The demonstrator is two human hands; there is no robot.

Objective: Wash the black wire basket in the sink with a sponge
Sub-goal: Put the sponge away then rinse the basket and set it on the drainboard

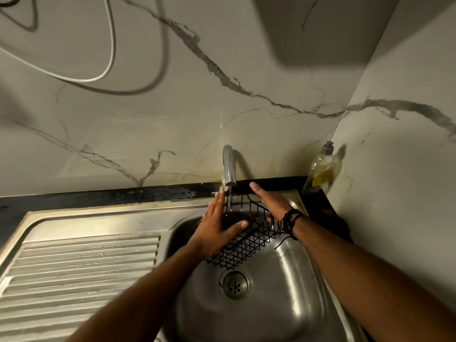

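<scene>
Nearest, the round drain point(235, 285) sits in the floor of the steel sink point(291, 292), with the ribbed draining board point(81, 265) to its left.

Just beyond the drain, the black wire basket point(246, 245) is held over the sink bowl, tilted, its mesh wall facing the camera and its far end up under the tap.

Left hand point(217, 228): laid flat against the left side of the basket, fingers straight and pointing away toward the tap, thumb stretched across the top of the mesh. The grip is a flat press, not a curl.

Right hand point(269, 202): set against the basket's right, far side, fingers straight and together, pointing to the far left. Whether the thumb hooks the wire cannot be told; it is hidden behind the hand. A black cord bracelet point(290, 222) is wound round this wrist, with a loose end hanging over the sink.

Farther on, the chrome tap point(229, 169) stands at the sink's far edge, spout above the basket. A thin stream of water appears to fall from it.

Far right, a clear dish-soap bottle point(320, 169) with a grey cap stands on the dark tabletop point(123, 193) in the corner, against the marbled wall point(246, 107).
</scene>
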